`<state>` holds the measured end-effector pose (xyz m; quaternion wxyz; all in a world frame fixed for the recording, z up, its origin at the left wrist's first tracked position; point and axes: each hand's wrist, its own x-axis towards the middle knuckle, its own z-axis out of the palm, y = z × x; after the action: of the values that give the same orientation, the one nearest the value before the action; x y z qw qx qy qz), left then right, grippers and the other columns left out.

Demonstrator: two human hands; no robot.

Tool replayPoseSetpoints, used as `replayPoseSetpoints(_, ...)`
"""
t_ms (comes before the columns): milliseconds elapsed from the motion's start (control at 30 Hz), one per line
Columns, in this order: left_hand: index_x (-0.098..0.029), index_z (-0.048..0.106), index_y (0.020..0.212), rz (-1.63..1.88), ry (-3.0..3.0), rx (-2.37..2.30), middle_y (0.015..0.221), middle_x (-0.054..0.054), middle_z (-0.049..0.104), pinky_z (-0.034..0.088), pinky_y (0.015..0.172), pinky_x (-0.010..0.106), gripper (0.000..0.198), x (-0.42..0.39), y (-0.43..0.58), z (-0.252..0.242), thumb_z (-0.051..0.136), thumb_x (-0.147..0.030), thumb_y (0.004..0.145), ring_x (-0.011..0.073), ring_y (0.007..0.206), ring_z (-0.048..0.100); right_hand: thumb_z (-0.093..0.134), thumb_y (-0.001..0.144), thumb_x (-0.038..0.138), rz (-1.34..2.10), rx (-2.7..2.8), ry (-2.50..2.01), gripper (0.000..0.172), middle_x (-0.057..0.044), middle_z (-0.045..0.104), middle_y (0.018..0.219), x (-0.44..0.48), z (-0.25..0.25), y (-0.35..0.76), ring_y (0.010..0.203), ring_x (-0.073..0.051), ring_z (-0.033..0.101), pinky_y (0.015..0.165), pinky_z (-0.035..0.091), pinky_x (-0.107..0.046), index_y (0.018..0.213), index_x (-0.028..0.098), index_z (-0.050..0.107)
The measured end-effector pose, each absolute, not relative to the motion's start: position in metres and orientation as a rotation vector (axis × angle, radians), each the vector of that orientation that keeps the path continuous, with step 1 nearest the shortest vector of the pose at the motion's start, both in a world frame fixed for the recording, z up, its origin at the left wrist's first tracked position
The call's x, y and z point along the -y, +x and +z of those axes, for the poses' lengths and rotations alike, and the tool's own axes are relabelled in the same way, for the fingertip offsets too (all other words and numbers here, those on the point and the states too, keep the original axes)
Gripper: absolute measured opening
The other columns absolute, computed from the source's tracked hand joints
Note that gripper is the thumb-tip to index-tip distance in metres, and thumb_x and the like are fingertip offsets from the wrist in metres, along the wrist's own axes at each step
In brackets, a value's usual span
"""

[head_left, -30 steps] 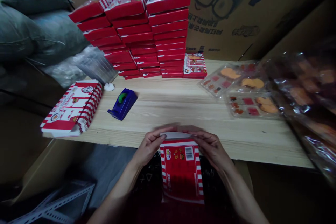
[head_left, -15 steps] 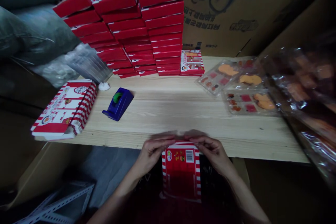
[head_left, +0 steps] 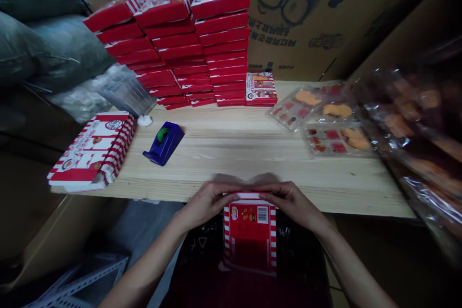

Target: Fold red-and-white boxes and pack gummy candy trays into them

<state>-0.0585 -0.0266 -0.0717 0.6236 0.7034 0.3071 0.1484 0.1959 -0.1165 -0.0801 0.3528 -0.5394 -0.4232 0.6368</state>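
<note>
A red-and-white striped cardboard box (head_left: 250,236), its barcode side up, reaches from the near table edge back toward my body. My left hand (head_left: 209,202) grips the far end of the box at its left corner, thumb on top and fingers over the edge. At the right corner of the same end, my right hand (head_left: 288,202) pinches it in a like way. A pale strip of the end flap shows between the two thumbs. The near end of the box lies in shadow.
Stacks of red boxes (head_left: 224,50) stand at the back. Left on the wooden table (head_left: 224,149) are flat striped box sheets (head_left: 92,147) and a blue tape dispenser (head_left: 164,144). Clear trays of toy food (head_left: 335,139) lie at the right, beside more bagged trays (head_left: 407,125).
Both thumbs have come down onto the far end of the box, and the fingers now curl over its edge. The camera view has shifted slightly.
</note>
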Motion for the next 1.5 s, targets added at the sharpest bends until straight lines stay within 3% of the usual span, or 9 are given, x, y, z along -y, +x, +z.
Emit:
replayPoseSetpoints(167, -0.030, 0.078, 0.123, 0.382, 1.650, -0.775, 0.103, 0.005, 0.083, 0.055, 0.073, 0.030, 0.027, 0.025, -0.053, -0.075, 0.063, -0.030, 0.099, 0.0227, 0.086, 0.077, 0.072, 0.093, 0.046, 1.599, 1.112, -1.414, 0.024, -0.001, 0.084, 0.097, 0.116, -0.087, 0.196, 0.088, -0.025, 0.076, 0.083, 0.061, -0.045, 0.114, 0.037, 0.081)
replayPoseSetpoints(567, -0.030, 0.079, 0.121, 0.318, 1.623, -0.812, 0.105, 0.005, 0.083, 0.057, 0.073, 0.030, 0.027, 0.029, -0.051, -0.079, 0.062, -0.031, 0.100, 0.0221, 0.088, 0.076, 0.068, 0.097, 0.047, 1.749, 1.102, -1.329, 0.025, 0.000, 0.084, 0.097, 0.110, -0.095, 0.202, 0.083, -0.019, 0.075, 0.078, 0.059, -0.035, 0.114, 0.034, 0.081)
replayPoseSetpoints(867, -0.030, 0.081, 0.117, 0.268, 1.619, -0.864, 0.113, 0.003, 0.081, 0.057, 0.080, 0.029, 0.025, 0.030, -0.050, -0.076, 0.063, -0.037, 0.100, 0.0205, 0.095, 0.076, 0.067, 0.097, 0.044, 1.906, 1.129, -1.222, 0.030, 0.001, 0.081, 0.117, 0.108, -0.092, 0.216, 0.107, -0.019, 0.074, 0.103, 0.054, -0.039, 0.125, 0.037, 0.076)
replayPoseSetpoints(1100, -0.029, 0.081, 0.116, 0.226, 1.620, -0.846, 0.100, 0.002, 0.082, 0.053, 0.074, 0.027, 0.025, 0.029, -0.052, -0.080, 0.061, -0.033, 0.101, 0.0181, 0.089, 0.074, 0.069, 0.095, 0.049, 1.819, 1.093, -1.266, 0.030, -0.001, 0.082, 0.111, 0.109, -0.098, 0.213, 0.101, -0.020, 0.075, 0.097, 0.057, -0.040, 0.118, 0.033, 0.078)
replayPoseSetpoints(1300, -0.019, 0.079, 0.086, 0.256, 1.757, -0.938, 0.076, 0.001, 0.073, 0.043, 0.062, 0.024, 0.018, 0.027, -0.038, -0.080, 0.073, -0.036, 0.093, 0.0143, 0.070, 0.062, 0.069, 0.095, 0.049, 1.746, 1.152, -1.293, 0.028, -0.003, 0.081, 0.107, 0.109, -0.097, 0.205, 0.098, -0.021, 0.074, 0.092, 0.057, -0.039, 0.112, 0.029, 0.079)
replayPoseSetpoints(1500, -0.023, 0.081, 0.102, 0.265, 1.775, -0.814, 0.089, 0.004, 0.078, 0.049, 0.068, 0.027, 0.016, 0.027, -0.022, -0.078, 0.068, -0.031, 0.096, 0.0169, 0.078, 0.068, 0.064, 0.099, 0.049, 1.697, 1.105, -1.324, 0.029, -0.003, 0.080, 0.116, 0.115, -0.088, 0.203, 0.109, -0.023, 0.073, 0.101, 0.056, -0.046, 0.119, 0.033, 0.077)
